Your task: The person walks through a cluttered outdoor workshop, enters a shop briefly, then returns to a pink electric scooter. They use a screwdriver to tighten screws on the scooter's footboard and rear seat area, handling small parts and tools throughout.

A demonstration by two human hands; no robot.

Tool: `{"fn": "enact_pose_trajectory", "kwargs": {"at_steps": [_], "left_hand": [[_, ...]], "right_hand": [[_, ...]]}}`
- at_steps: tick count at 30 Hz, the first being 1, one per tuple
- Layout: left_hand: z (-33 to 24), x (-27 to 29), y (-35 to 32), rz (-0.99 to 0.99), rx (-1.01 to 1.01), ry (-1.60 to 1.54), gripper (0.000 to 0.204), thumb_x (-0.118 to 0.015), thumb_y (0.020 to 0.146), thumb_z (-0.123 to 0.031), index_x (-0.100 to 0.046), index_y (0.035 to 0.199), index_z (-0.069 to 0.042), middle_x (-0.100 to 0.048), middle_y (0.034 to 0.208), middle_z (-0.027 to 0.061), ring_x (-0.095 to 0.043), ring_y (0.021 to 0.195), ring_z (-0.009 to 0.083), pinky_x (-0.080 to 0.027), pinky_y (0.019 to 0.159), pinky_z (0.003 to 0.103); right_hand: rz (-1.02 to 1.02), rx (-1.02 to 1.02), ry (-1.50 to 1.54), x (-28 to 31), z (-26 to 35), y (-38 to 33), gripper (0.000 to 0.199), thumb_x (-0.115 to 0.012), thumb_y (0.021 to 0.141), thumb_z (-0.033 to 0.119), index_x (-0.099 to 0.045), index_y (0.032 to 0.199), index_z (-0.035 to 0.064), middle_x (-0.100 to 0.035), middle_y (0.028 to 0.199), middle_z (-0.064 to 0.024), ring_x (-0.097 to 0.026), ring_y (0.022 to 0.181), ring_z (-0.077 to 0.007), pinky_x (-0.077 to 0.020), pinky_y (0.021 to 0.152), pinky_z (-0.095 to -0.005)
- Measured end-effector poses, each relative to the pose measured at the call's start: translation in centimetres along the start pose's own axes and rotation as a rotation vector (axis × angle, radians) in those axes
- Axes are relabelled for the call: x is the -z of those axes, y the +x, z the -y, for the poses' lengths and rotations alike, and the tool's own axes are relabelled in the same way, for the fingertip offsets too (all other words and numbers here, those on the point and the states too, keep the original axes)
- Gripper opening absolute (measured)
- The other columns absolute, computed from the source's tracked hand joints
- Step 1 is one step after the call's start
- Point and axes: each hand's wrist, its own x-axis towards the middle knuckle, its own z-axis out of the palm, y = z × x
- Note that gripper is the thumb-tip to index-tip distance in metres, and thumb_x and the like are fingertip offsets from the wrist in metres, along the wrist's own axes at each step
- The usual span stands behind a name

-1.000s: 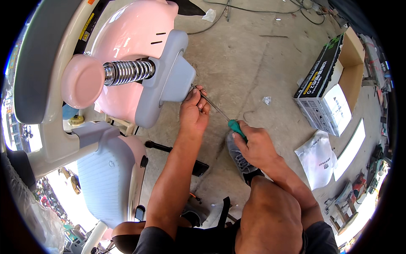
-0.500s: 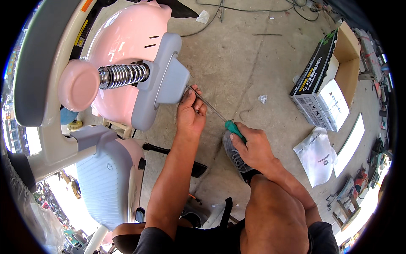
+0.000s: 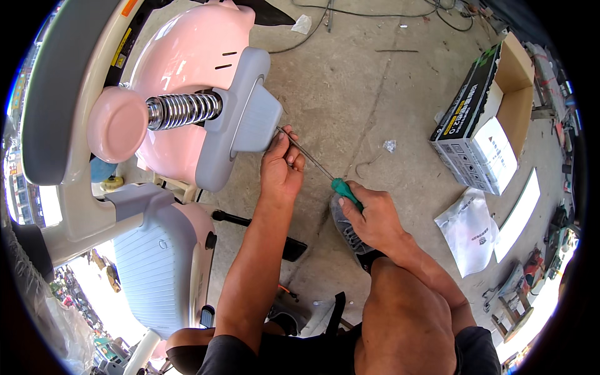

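My right hand [image 3: 374, 219] is wrapped round the green handle of a screwdriver [image 3: 345, 190]. Its thin metal shaft slants up to the left. At the tip end, my left hand [image 3: 282, 165] is closed, thumb and fingers pinched about the shaft; whether a screw sits there is hidden. These fingertips are right beside the grey plastic cover [image 3: 261, 119] of a pink and grey scooter. Behind the cover are a glossy pink mudguard [image 3: 181, 47] and a chrome coil spring [image 3: 187, 110]. A round pink cap [image 3: 117, 124] adjoins the spring.
A ribbed grey footboard [image 3: 153, 269] is at the lower left. On the concrete floor to the right stand an open carton [image 3: 472, 119], a plastic bag [image 3: 467, 231] and a white strip [image 3: 517, 215]. Black cable [image 3: 375, 14] runs along the far floor. My shoe [image 3: 350, 231] is below the screwdriver.
The view has shifted very slightly. Both hands and the screwdriver keep almost the same place against the grey cover.
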Motion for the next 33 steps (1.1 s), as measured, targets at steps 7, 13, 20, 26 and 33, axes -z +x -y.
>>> {"fn": "enact_pose_trajectory", "kwargs": {"at_steps": [7, 13, 20, 26, 33], "left_hand": [[-0.2, -0.4, -0.1, -0.036, 0.009, -0.019, 0.013, -0.054, 0.098, -0.014, -0.061, 0.108, -0.008, -0.058, 0.091, 0.0012, -0.038, 0.057, 0.0076, -0.029, 0.050, 0.023], [-0.2, 0.0, 0.0, 0.011, 0.013, -0.046, 0.013, -0.054, 0.098, -0.015, -0.061, 0.108, -0.009, -0.058, 0.092, 0.0006, -0.038, 0.057, 0.0078, -0.029, 0.051, 0.023], [-0.2, -0.4, 0.0, 0.006, 0.011, -0.092, 0.011, -0.056, 0.098, -0.014, -0.060, 0.106, -0.011, -0.057, 0.091, -0.0009, -0.038, 0.057, 0.0081, -0.028, 0.051, 0.024], [0.0, -0.6, 0.7, -0.027, 0.047, -0.237, 0.008, -0.056, 0.097, -0.013, -0.060, 0.104, -0.011, -0.056, 0.090, -0.0009, -0.038, 0.058, 0.0090, -0.027, 0.051, 0.025], [-0.1, -0.8, 0.6, -0.008, 0.062, -0.429, 0.010, -0.053, 0.097, -0.008, -0.059, 0.105, -0.006, -0.055, 0.090, 0.0025, -0.035, 0.057, 0.0105, -0.026, 0.051, 0.026]], "right_hand": [[-0.007, -0.014, 0.029, -0.7, 0.2, 0.1, 0.024, -0.063, 0.087, 0.014, -0.061, 0.105, -0.0025, -0.057, 0.064, -0.0227, -0.058, 0.058, -0.0408, -0.0449, 0.053, -0.0434], [-0.084, -0.014, 0.085, -1.7, -0.1, 0.0, 0.022, -0.063, 0.088, 0.014, -0.062, 0.103, -0.0017, -0.056, 0.064, -0.0224, -0.057, 0.056, -0.0383, -0.0447, 0.052, -0.0404], [-0.080, -0.084, 0.052, -0.2, -0.2, -1.1, 0.020, -0.064, 0.089, 0.017, -0.065, 0.098, -0.0013, -0.056, 0.062, -0.0212, -0.056, 0.052, -0.0354, -0.0445, 0.051, -0.0379], [-0.165, -0.147, 0.045, -0.2, -1.2, -1.4, 0.021, -0.065, 0.089, 0.019, -0.065, 0.096, -0.0014, -0.053, 0.057, -0.0180, -0.052, 0.047, -0.0281, -0.0432, 0.050, -0.0356], [-0.164, -0.176, 0.048, 0.2, -1.2, -1.7, 0.024, -0.064, 0.090, 0.020, -0.064, 0.096, -0.0035, -0.052, 0.055, -0.0164, -0.052, 0.047, -0.0263, -0.0426, 0.049, -0.0350]]}}
